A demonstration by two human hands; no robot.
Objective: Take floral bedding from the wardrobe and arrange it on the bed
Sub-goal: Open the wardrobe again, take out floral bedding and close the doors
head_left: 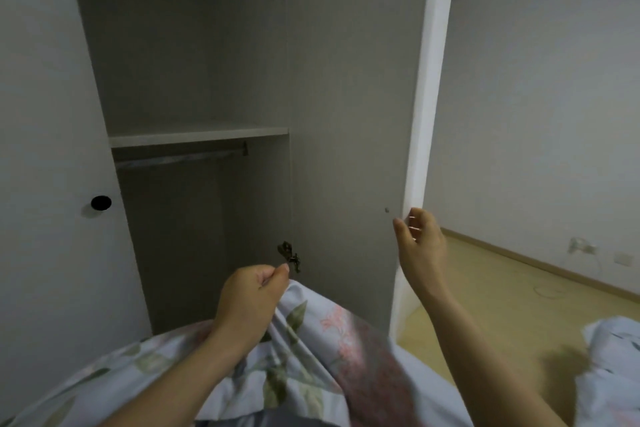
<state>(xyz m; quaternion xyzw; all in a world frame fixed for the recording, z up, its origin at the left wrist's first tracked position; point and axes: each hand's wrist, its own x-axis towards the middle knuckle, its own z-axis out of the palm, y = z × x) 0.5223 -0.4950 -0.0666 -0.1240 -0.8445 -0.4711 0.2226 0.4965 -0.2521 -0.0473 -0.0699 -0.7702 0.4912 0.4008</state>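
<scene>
- Pale blue cotton-like floral bedding (304,350), printed with pink blooms and green leaves, lay bunched low in the view against the person's front, already out of the wardrobe (194,80).
- It looked soft, limp and fairly light but bulky; deep folds suggested it would sag and trail unless gathered.
- A sensible hold, I judged, was a pinch on a hem or corner with each hand, spread wide before laying it on the bed.
- Left hand (249,298) was closed on a raised fold of the fabric, thumb against curled fingers.
- Right hand (420,239) was loosely open, empty, fingers just beside the edge of the open wardrobe door (346,114); contact was unclear.
- Inside, the shelf (197,135) and hanging rail (180,158) held nothing visible.
- More pale fabric (609,357) lay at lower right by the wooden floor (502,288).
</scene>
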